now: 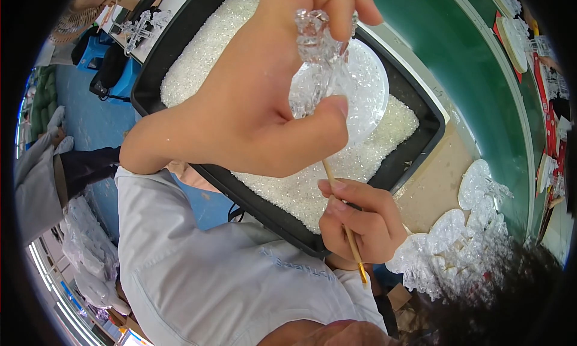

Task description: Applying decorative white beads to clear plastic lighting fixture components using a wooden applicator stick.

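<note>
My left hand [258, 105] reaches across from the left, its fingers and thumb closed on a clear plastic ornament [321, 51]. A round, whitish disc base [369, 87] is part of this ornament, facing me above the tray. Lower down, my right hand [363, 223] pinches a thin wooden paintbrush [351, 241]. Its gold-coloured end points down towards me, while the upper end runs up behind my left thumb. Whether that end touches the ornament is hidden. Beneath both hands lies a black tray [436, 132] filled with sparkling clear granules [201, 57].
Several similar clear ornaments with round bases [448, 229] are heaped at the right. A green tabletop [469, 63] curves past the tray's far side, with more ornaments beyond. At the far left are a blue stool [93, 54], another person's legs [90, 165] and plastic bags [90, 244].
</note>
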Demonstrator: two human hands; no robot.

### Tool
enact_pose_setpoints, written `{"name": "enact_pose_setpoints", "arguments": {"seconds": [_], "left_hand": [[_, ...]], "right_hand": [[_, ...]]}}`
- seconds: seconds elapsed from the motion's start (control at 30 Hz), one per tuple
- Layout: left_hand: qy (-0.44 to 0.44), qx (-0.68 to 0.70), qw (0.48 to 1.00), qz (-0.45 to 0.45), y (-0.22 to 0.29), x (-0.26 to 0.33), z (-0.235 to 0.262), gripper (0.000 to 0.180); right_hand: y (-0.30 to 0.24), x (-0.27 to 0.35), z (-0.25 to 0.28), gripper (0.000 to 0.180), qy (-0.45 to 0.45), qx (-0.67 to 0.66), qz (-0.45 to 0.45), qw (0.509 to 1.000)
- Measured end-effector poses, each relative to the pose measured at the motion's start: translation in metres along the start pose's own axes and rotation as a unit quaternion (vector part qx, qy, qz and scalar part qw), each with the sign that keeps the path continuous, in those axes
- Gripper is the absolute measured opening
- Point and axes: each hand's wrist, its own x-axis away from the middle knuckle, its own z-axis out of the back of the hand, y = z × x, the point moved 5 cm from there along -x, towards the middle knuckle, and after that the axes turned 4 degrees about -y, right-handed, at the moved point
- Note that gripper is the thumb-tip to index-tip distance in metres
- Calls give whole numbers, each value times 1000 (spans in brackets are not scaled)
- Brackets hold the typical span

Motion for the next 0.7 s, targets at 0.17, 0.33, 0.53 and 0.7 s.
{"name": "enact_pose_setpoints", "arguments": {"seconds": [0.17, 0.33, 0.53, 0.7], "left_hand": [[0, 6, 1000, 0, 2, -2, 2, 39], [0, 7, 1000, 3, 3, 0, 1, 39], [-3, 17, 1000, 2, 5, 0, -1, 38], [-6, 19, 1000, 4, 5, 1, 3, 38]], "right_hand": [[-3, -2, 9, 12, 69, 22, -45, 996], [0, 2, 6, 22, 46, -18, -33, 998], [-3, -4, 3, 18, 9, -6, -24, 1000], [3, 1, 9, 12, 97, -7, -36, 995]]}}
